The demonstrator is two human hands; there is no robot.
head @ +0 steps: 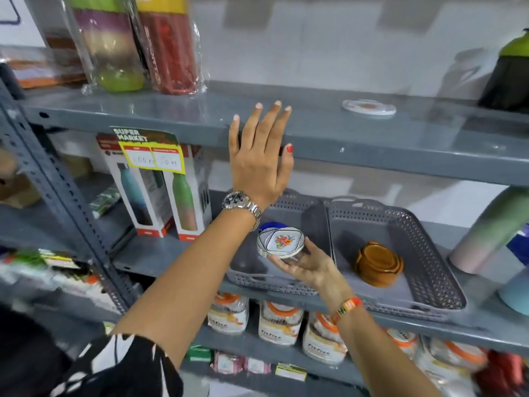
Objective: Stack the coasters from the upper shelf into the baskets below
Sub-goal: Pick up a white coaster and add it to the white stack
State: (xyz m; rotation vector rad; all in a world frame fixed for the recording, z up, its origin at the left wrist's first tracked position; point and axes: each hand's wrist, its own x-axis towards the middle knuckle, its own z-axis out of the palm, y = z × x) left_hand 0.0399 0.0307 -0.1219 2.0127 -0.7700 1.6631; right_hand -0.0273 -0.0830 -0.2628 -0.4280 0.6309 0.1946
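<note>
My right hand (307,263) holds a small stack of white coasters with a flower pattern (282,242) from below, over the left grey basket (257,275). My left hand (259,156), with a watch on the wrist, is raised with fingers spread in front of the edge of the upper shelf (372,138) and holds nothing. One white coaster (369,107) lies flat on the upper shelf to the right. The right grey basket (429,270) holds a stack of brown coasters (379,263).
Wrapped bottles (114,44) stand at the upper shelf's left, a dark green-lidded bottle (506,75) at its right. Boxed bottles (160,193) stand left of the baskets, a pale flask (486,233) to their right. Jars (282,322) fill the shelf below.
</note>
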